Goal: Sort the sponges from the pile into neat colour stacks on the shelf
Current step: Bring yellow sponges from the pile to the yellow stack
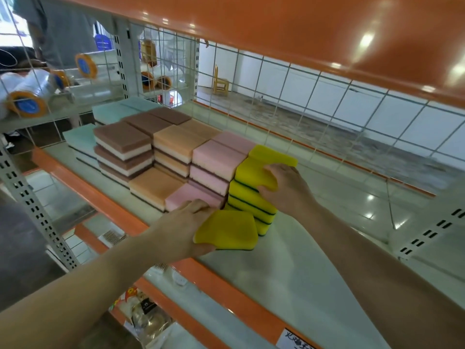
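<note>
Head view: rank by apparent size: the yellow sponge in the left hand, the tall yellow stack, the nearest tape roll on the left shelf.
1. Tall yellow stack, several sponges high.
2. Yellow sponge gripped by the left hand; it is nearest the camera, so it looks enlarged.
3. Tape roll, farther back, so its true size is unsure.

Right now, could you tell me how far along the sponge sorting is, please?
Mostly done: teal, brown, orange and pink stacks stand in rows. The left hand holds a loose yellow sponge; the right hand steadies the yellow stack. Only that sponge is visibly left; no pile shows.
</note>
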Available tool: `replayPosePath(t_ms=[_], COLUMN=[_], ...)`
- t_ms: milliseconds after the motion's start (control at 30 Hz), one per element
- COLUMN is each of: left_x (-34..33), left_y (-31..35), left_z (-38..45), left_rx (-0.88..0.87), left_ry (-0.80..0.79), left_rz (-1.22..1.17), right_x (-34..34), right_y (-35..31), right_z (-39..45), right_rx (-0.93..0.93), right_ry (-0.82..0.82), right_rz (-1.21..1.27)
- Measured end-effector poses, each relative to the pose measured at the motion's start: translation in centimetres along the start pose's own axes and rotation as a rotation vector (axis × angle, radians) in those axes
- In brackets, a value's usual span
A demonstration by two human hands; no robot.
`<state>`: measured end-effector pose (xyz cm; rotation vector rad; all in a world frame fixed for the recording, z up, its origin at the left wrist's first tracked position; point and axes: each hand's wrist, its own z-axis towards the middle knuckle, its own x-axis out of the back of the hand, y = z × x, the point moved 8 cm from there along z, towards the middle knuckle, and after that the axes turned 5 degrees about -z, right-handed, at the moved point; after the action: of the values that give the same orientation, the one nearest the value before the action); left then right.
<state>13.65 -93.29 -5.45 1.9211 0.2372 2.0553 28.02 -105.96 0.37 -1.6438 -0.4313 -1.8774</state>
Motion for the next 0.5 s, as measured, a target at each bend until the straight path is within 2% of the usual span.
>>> replayPosePath(t_ms=[300,500], left_x=[-1.1,-0.6], left_y=[1.9,3.5], left_z=[1.7,2.1], left_rx=[-0.084,-0.163], left_ry=[-0.074,-0.043], left_rz=[0.052,0.044], right_x=[0.6,1.2], right_y=[0.1,0.7], right_z=[-0.8,-1.7], right_rx=[0.039,0.050], right_ry=[0.027,0.078], right_rz=[-0.030,-0.019])
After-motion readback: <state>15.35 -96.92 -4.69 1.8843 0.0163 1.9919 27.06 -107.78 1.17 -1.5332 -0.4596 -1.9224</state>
